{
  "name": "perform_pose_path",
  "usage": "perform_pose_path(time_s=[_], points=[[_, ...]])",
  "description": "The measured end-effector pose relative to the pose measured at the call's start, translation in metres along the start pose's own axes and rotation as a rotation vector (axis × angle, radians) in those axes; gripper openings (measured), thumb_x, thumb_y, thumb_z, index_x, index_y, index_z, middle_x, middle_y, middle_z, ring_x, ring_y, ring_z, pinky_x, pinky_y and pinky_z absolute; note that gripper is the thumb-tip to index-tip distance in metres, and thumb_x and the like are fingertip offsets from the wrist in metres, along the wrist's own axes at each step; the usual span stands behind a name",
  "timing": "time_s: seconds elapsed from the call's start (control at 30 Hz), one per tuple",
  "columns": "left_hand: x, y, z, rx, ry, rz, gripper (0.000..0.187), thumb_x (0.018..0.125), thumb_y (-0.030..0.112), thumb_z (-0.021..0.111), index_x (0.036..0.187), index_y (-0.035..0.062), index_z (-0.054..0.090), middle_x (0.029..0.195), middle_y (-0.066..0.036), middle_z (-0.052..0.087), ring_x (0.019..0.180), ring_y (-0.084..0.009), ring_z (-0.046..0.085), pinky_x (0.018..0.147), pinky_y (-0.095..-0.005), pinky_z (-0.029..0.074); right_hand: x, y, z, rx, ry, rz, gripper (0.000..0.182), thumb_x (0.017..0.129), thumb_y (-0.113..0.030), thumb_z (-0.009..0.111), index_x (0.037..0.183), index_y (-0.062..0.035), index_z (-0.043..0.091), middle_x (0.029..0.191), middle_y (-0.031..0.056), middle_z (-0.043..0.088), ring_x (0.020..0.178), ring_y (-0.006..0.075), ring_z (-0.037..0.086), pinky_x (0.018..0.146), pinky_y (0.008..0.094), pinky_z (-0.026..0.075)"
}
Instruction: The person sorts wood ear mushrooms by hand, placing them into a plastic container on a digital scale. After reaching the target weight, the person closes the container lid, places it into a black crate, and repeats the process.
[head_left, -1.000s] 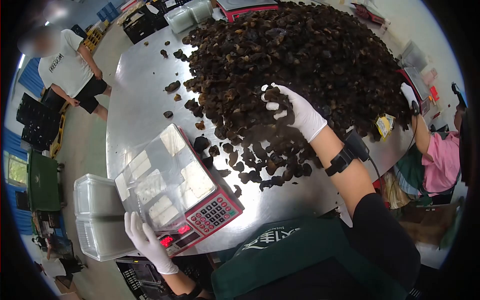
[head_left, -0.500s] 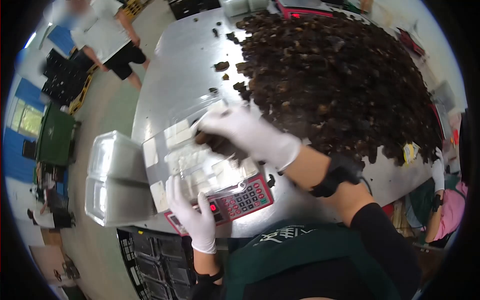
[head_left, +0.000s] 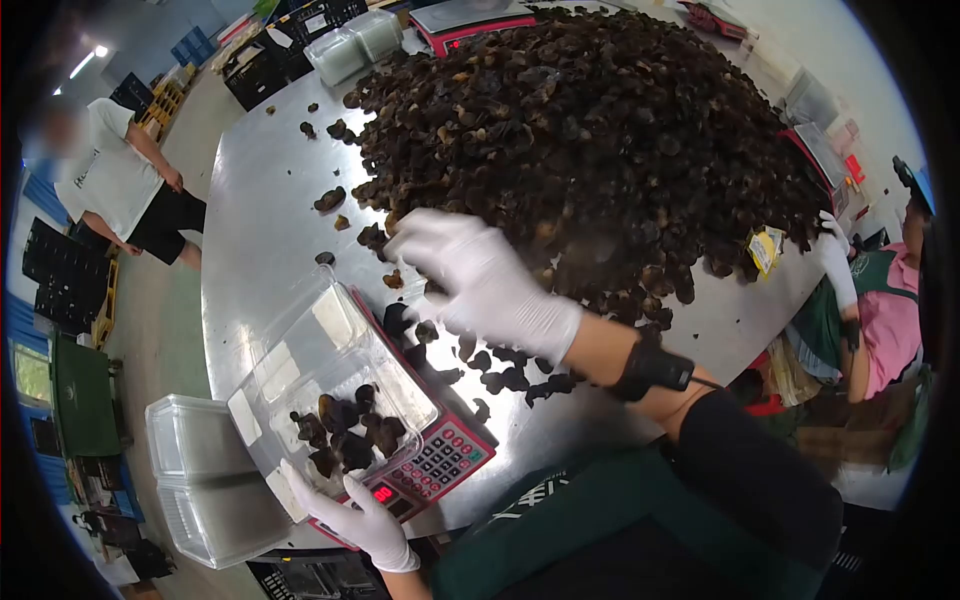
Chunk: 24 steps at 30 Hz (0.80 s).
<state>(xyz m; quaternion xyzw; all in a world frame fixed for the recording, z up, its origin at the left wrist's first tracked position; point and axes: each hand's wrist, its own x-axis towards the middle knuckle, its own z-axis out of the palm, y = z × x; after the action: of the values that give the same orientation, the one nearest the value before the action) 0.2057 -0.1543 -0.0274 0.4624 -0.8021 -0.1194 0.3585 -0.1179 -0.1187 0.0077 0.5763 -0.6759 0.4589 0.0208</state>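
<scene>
A clear plastic clamshell box (head_left: 420, 398) lies opened on a red digital scale (head_left: 445, 462), with several dark wood-ear-like mushrooms (head_left: 345, 430) inside it. My left hand (head_left: 355, 520), in a white glove, rests at the near edge of the box beside the lit display, thumb and fingers apart. Above the near left edge of a big heap of the same dark mushrooms (head_left: 600, 150) is my gloved right hand (head_left: 480, 280). Its fingers are spread, slightly blurred, and I see nothing held in them.
Stacked clear boxes (head_left: 200, 440) stand left of the scale. More clear boxes (head_left: 340, 55) and a second scale (head_left: 470, 25) are at the far side. A yellow packet (head_left: 765, 250) lies by the heap. One person (head_left: 115, 165) stands left, another (head_left: 885, 310) at the right.
My right hand has moved from over the box toward the heap and let go of dark mushrooms, which now lie in the box. My left hand stays at the box's edge. The view has shifted.
</scene>
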Motion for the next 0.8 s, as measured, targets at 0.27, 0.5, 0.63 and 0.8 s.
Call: perform_pose_path(time_s=[0.27, 0.5, 0.63, 0.8], points=[[0.002, -0.002, 0.005, 0.085, -0.027, 0.037, 0.061, 0.105, 0.032, 0.044, 0.151, -0.0063, 0.031, 0.154, -0.024, 0.036, 0.143, -0.0400, 0.034, 0.118, -0.0493, 0.026, -0.038, 0.142, -0.063, -0.696, 0.052, 0.235, 0.098, 0.067, -0.032, 0.088, 0.151, -0.0190, 0.040, 0.159, 0.0147, 0.029, 0.147, 0.0389, 0.026, 0.116, 0.0635, 0.025], [0.008, 0.003, 0.011, 0.121, -0.041, 0.047, 0.059, 0.105, 0.033, 0.042, 0.149, -0.0056, 0.035, 0.152, -0.022, 0.040, 0.143, -0.0387, 0.034, 0.119, -0.0498, 0.024, 0.082, 0.167, -0.044, -0.782, -0.275, 0.123, 0.100, 0.065, -0.041, 0.090, 0.151, -0.0332, 0.039, 0.163, 0.0095, 0.023, 0.149, 0.0365, 0.025, 0.103, 0.0664, 0.043], [0.008, 0.003, 0.010, 0.154, -0.050, 0.065, 0.056, 0.105, 0.031, 0.044, 0.148, -0.0053, 0.037, 0.151, -0.022, 0.041, 0.142, -0.0389, 0.035, 0.119, -0.0509, 0.024, 0.090, 0.187, -0.038, -0.661, -0.312, 0.136, 0.065, 0.072, -0.034, 0.084, 0.131, -0.0220, 0.060, 0.147, 0.0095, 0.043, 0.134, 0.0333, 0.045, 0.095, 0.0514, 0.054], [0.007, 0.001, 0.009, 0.158, -0.049, 0.068, 0.053, 0.104, 0.026, 0.045, 0.147, -0.0044, 0.038, 0.151, -0.021, 0.041, 0.143, -0.0392, 0.034, 0.119, -0.0514, 0.023, 0.023, 0.197, -0.029, -0.554, 0.160, 0.012, 0.006, 0.078, -0.016, 0.071, 0.080, -0.0130, 0.067, 0.096, -0.0005, 0.065, 0.091, 0.0224, 0.064, 0.072, 0.0384, 0.057]])
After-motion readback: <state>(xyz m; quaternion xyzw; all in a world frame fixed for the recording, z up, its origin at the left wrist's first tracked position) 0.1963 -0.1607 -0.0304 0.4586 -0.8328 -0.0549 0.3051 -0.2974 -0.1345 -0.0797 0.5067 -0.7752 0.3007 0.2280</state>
